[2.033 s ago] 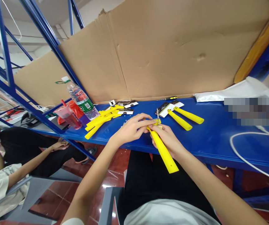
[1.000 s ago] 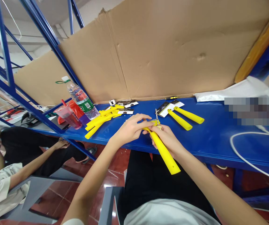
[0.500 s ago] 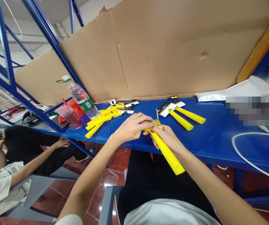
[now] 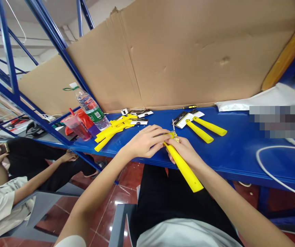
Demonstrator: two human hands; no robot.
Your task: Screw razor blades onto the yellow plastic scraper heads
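My right hand (image 4: 185, 149) is wrapped round a yellow tapered plastic handle (image 4: 186, 168), whose wide end points down toward my lap. My left hand (image 4: 150, 140) is closed at the handle's narrow end, its fingertips meeting those of the right hand. A thin metal piece (image 4: 173, 127) stands up from between the fingers; its lower part is hidden. Just beyond, on the blue table (image 4: 229, 151), lie two more yellow handles (image 4: 200, 131) (image 4: 210, 126) beside black-and-white cards (image 4: 180, 119). A pile of yellow handles (image 4: 113, 132) sits to the left.
A water bottle (image 4: 93, 109) and a red-strawed cup (image 4: 78, 128) stand at the left by the blue rack post. A small screwdriver (image 4: 190, 107) lies along the cardboard wall (image 4: 175, 61). White cable (image 4: 262, 164) loops at the right. A seated person (image 4: 6, 195) is on the left.
My left fingers have shifted slightly at the narrow end of the handle. Both hands keep their hold, and the things on the table have not moved.
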